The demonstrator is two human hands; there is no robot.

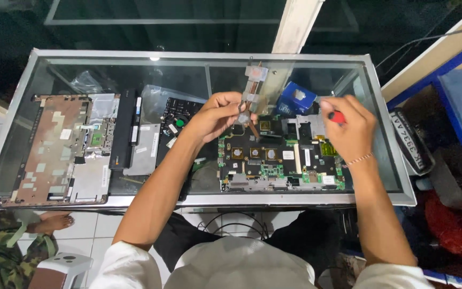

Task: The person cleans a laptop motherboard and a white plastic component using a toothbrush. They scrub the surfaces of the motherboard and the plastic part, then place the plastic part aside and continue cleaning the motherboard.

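Left hand (pixel 217 115) grips one copper heatpipe (pixel 251 99); right hand (pixel 351 128) grips, seemingly, one screwdriver (pixel 336 116).

Small electronics repair shop: glass display-case bench (pixel 386 195); opened laptop motherboard (pixel 279 160) on it; laptop shell (pixel 54 150), battery (pixel 124 131), keyboard (pixel 180 115) left of motherboard.

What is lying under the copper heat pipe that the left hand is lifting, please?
The green motherboard lies under the heat pipe, its square chips exposed. The left hand covers its upper left corner.
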